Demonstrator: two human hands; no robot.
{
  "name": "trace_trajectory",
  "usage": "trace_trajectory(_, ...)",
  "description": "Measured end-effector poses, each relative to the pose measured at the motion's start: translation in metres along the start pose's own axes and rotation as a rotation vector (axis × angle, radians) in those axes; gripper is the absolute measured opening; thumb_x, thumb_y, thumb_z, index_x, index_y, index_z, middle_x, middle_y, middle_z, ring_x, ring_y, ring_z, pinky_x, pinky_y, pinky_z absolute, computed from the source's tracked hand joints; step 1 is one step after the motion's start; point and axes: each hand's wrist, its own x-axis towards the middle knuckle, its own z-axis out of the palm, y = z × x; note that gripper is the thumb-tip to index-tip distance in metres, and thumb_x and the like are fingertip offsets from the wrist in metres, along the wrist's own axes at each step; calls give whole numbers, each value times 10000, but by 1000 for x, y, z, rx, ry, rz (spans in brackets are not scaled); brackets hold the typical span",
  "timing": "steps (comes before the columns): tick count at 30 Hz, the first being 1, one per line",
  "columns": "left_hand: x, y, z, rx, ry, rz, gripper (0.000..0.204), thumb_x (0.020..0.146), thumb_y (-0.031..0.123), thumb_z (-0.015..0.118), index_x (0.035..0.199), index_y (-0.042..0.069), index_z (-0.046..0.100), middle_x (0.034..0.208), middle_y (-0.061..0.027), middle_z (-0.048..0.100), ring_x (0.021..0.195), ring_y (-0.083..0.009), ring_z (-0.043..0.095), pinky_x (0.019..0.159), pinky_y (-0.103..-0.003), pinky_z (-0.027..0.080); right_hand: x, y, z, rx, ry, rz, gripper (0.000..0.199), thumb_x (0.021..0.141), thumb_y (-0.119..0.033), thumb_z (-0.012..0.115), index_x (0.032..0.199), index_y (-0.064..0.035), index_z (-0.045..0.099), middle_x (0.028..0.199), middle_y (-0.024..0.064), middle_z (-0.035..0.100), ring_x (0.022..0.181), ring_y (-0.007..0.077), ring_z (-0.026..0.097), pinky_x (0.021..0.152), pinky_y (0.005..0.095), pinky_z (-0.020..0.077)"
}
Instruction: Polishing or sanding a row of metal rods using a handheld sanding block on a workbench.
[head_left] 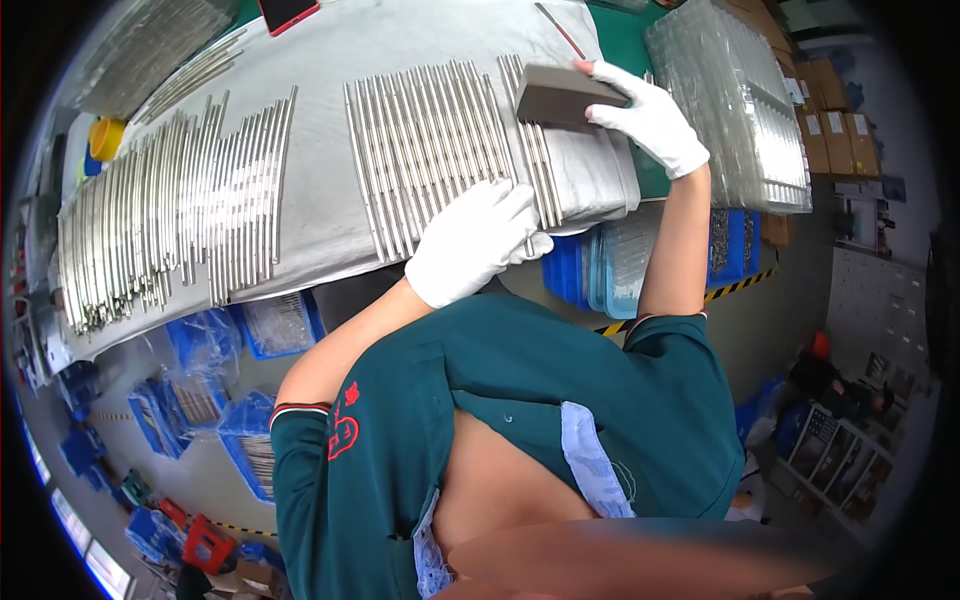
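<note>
My right hand (650,115), in a white glove, grips a dark brown rectangular block (560,97) between thumb and fingers. The block lies across the upper part of a small group of silver metal rods (540,170). My left hand (478,240), also gloved in white, is at the near ends of the rods. Its fingers are curled round the end of a rod beside that small group, and the fingertips partly hide it. Just left of this, a wide row of similar rods (420,150) lies side by side on the pale cloth (320,190).
A larger spread of rods (180,200) covers the table's left side. Stacked clear plastic trays (730,110) stand at the right. A red-edged phone (288,12), a yellow roll (105,138) and a thin red stick (562,32) lie farther back. Blue bins (245,440) sit below the table.
</note>
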Motion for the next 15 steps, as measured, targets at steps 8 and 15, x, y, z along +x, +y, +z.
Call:
trace_trajectory(8, 8, 4, 8, 19, -54, -75, 425, 654, 259, 815, 930, 19, 598, 981, -117, 583, 1005, -317, 550, 871, -415, 453, -2, 24, 71, 1446, 346, -25, 390, 925, -210, 708, 1272, -112, 559, 1192, 41, 632, 1110, 216, 605, 1012, 495, 483)
trace_trajectory(15, 0, 6, 13, 63, -66, -89, 423, 757, 150, 743, 1106, -24, 578, 1096, -173, 555, 1045, -340, 539, 925, -420, 434, -3, 17, 84, 1478, 311, 75, 305, 985, -232, 622, 1279, -194, 552, 1182, 1, 624, 962, 175, 613, 978, 501, 497)
